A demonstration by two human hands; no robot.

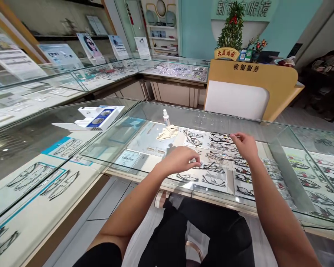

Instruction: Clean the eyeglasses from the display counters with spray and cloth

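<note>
Glasses (212, 167) seen just right of left grip (180, 160), long axis roughly left-right; right grip (245, 145) placed farther off. Both grips curled; fingertip gap, hold cannot be told.

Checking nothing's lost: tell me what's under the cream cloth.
The cloth lies on the glass countertop beside the white bottle; anything beneath its folds is covered and can't be seen.

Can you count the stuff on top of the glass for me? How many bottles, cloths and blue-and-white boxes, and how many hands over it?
White bottle: 1
Cream cloth: 1
Blue-and-white box: 1
Hands: 2, the left hand and the right hand
Total: 5
</note>
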